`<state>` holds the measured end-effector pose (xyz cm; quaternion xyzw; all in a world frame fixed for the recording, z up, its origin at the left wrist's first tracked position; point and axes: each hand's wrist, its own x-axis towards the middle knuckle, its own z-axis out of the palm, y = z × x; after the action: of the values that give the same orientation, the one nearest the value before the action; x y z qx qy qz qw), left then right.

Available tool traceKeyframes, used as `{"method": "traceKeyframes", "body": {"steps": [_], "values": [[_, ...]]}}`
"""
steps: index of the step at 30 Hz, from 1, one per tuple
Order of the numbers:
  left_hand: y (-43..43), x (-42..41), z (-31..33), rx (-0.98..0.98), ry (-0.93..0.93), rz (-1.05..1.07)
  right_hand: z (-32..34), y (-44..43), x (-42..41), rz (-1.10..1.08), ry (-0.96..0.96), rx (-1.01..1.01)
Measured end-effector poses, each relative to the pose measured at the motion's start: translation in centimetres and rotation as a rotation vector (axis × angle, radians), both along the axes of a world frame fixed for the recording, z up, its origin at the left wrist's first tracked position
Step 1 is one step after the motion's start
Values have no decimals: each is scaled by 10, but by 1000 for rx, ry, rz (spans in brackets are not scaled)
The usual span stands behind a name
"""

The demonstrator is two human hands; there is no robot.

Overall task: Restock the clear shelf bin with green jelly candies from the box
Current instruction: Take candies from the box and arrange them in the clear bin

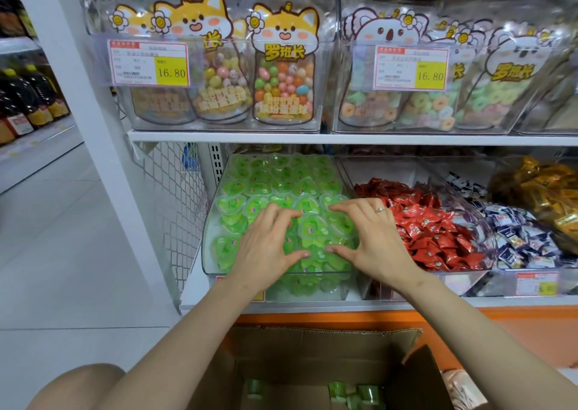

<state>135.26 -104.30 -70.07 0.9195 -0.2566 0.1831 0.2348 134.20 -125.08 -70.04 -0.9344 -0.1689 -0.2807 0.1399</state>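
On the lower shelf, the clear shelf bin (210,237) is seen heaped with green jelly candies (281,184), its long axis running away from the person. The left grip (266,243) is laid spread on the heap's front, fingertips touching candies, nothing enclosed. The right grip (372,240), equally near, mirrors it. More candies lie in the box (312,340) directly below.

A shop's sweets aisle: white shelves (344,140) carry clear bins (453,272) of loose wrapped sweets (431,231), with printed candy bags (283,65) in the row above. Yellow price tags (148,62) read 16.80. At the left edge, bottles (28,96) line another shelf across a tiled floor (62,237). A stock box (312,344) stands open at the bottom
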Motion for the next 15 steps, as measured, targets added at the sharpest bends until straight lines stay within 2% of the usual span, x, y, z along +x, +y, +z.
{"method": "traceKeyframes", "body": {"steps": [6, 15], "values": [[-10, -2, -4, 132, -28, -16, -2, 0, -2, -10, 6, 9], [-21, 2, -6, 166, -16, 53, -3, 1, 1, -28, 8, 12]]}}
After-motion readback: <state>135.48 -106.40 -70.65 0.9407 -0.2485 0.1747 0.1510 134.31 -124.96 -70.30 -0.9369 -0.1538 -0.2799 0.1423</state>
